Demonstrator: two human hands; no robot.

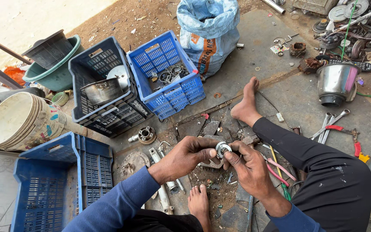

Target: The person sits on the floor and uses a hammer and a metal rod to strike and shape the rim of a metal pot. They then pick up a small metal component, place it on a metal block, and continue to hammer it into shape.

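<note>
My left hand (187, 156) and my right hand (248, 165) meet over the ground between my bare feet. Together they pinch a small round metal part (223, 148), shiny, like a bearing or bush. Left-hand fingers grip its left side; my right thumb and fingers hold its right side. Under the hands lie a grey metal casting (211, 163), dirt and small scraps. Both arms wear blue sleeves.
Blue crates (166, 73) (56, 180), a dark crate (104, 88) with a steel pot, stacked white buckets (20, 120), a woven sack (209, 30). Spanners (329, 124), red-handled pliers (356, 144) and a steel jar (336, 81) lie right. A round fitting (146, 134) and metal rods (162, 176) lie left.
</note>
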